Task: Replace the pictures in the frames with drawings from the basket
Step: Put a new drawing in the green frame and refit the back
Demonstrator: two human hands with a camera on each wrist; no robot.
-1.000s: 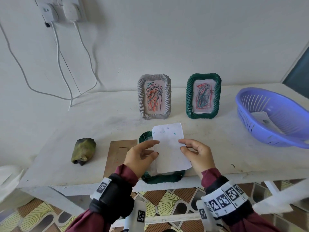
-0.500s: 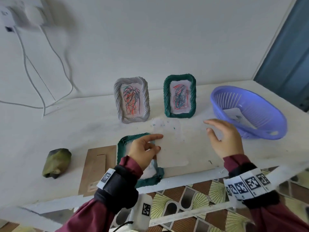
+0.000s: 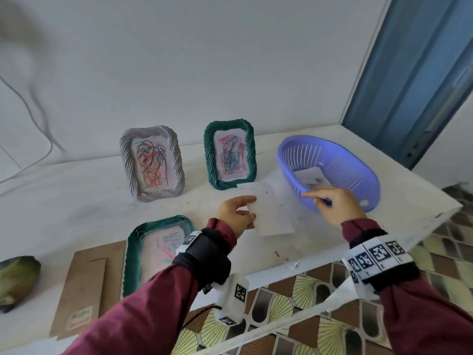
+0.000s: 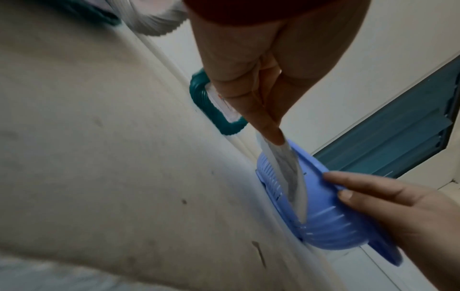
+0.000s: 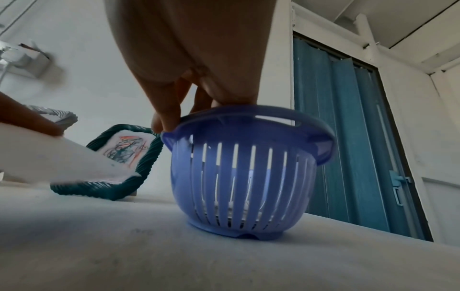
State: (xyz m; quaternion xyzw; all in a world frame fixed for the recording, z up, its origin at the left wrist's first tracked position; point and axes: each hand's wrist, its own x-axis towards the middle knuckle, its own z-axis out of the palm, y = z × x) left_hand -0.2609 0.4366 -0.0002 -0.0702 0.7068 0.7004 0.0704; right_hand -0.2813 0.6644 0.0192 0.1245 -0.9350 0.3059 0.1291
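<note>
My left hand [image 3: 239, 212] pinches a white sheet [image 3: 271, 211] by its left edge, holding it above the table just left of the purple basket [image 3: 358, 175]. From the left wrist the sheet [image 4: 293, 173] hangs edge-on in front of the basket [image 4: 336, 226]. My right hand [image 3: 330, 203] is open, its fingers stretched over the basket's near rim [image 5: 248, 112]. A drawing [image 3: 309, 176] lies in the basket. A green frame [image 3: 133, 252] lies flat near the front edge with a scribble showing in it. A grey frame [image 3: 176, 155] and a green frame [image 3: 252, 155] stand at the back, each holding a scribble drawing.
A brown cardboard backing [image 3: 84, 285] lies left of the flat frame, and a dark green lump [image 3: 18, 280] sits further left. The table's front edge [image 3: 281, 275] runs just below my wrists. A blue folding door [image 3: 409, 73] stands behind the basket.
My right hand let go of the sheet and moved right to the basket's rim. My left hand carried the sheet right, off the flat frame. The head view swung right.
</note>
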